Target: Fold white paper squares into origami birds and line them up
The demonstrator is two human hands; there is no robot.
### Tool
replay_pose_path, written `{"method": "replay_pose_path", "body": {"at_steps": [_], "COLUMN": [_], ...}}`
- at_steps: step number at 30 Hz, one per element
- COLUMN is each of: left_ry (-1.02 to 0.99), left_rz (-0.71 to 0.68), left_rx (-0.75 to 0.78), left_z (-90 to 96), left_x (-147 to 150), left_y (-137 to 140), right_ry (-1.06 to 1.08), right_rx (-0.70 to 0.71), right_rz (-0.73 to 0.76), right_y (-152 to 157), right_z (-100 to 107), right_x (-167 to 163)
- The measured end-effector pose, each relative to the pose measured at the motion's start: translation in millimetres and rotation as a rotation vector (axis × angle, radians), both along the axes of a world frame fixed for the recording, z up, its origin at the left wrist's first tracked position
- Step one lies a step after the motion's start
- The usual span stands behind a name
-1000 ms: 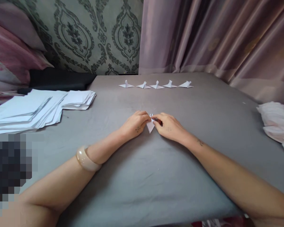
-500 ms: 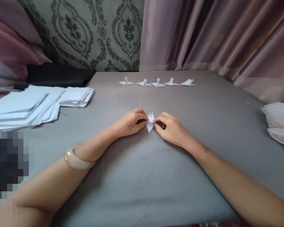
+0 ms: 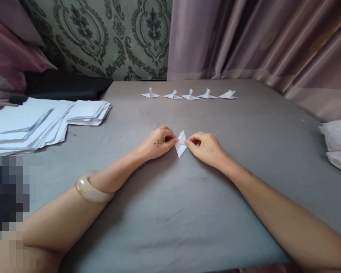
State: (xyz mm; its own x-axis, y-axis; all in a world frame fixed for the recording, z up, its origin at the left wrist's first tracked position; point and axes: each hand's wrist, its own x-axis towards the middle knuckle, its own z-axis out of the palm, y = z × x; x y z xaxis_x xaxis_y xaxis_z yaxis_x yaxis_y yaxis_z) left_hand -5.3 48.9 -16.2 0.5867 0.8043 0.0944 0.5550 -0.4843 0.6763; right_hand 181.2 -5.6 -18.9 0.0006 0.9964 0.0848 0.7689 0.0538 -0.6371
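Note:
Between my two hands is a small folded piece of white paper (image 3: 181, 146), diamond-shaped with a point toward me and another away. My left hand (image 3: 161, 141) pinches its left corner between thumb and fingers. From the other side, my right hand (image 3: 205, 148) grips the right corner in the same way. The paper is just above or on the grey cloth; I cannot tell which. A pale bangle (image 3: 92, 189) circles my left forearm.
Several folded paper birds (image 3: 190, 95) stand in a row at the table's far side. Stacked white paper sheets (image 3: 25, 121) lie at the left, by a black cloth (image 3: 65, 84). A crumpled whitish bundle (image 3: 339, 142) sits at the right edge. Curtains (image 3: 244, 41) hang behind the grey-covered table (image 3: 165, 223).
The paper's far end, which showed two narrow upright points, now forms a single broad tip. Both hands still pinch its sides, fingers slightly shifted. The view has tilted a little.

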Motion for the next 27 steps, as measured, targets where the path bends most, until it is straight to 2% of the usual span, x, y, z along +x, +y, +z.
{"method": "replay_pose_path", "body": {"at_steps": [11, 19, 27], "left_ry": [-0.005, 0.010, 0.036], "left_rz": [-0.035, -0.051, -0.031], "left_rx": [-0.043, -0.026, 0.000], "left_z": [0.4, -1.5, -3.9], "left_x": [1.2, 2.8, 1.8], "left_y": [6.2, 9.3, 8.7], "right_ry": [0.048, 0.072, 0.037], "right_rx": [-0.082, -0.140, -0.144], "right_rz": [-0.037, -0.058, -0.049], "right_y": [6.3, 4.2, 3.3], "right_z": [-0.8, 5.6, 1.8], "right_x": [1.5, -1.6, -1.5]}}
